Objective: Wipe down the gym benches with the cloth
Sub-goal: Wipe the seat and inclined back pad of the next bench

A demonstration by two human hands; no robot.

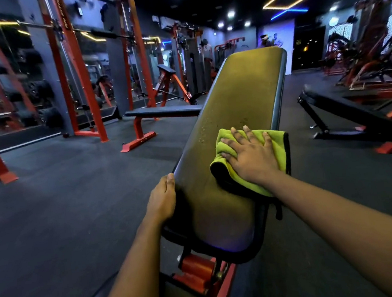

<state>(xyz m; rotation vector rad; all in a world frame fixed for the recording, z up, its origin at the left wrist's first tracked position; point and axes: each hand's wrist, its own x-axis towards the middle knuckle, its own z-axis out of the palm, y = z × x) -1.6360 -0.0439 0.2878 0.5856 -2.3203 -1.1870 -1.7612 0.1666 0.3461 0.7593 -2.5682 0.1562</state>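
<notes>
An inclined bench backrest with dark padding rises away from me at the centre. A folded green cloth lies on its right side, about halfway up. My right hand presses flat on the cloth with fingers spread. My left hand grips the pad's left edge lower down, fingers curled round the side. Small droplets speckle the pad just left of the cloth. The bench's red hinge bracket shows below the pad.
A flat bench on a red frame stands behind to the left. Another black adjustable bench sits to the right. Red racks and a mirror wall line the left side. Dark rubber floor surrounds the bench.
</notes>
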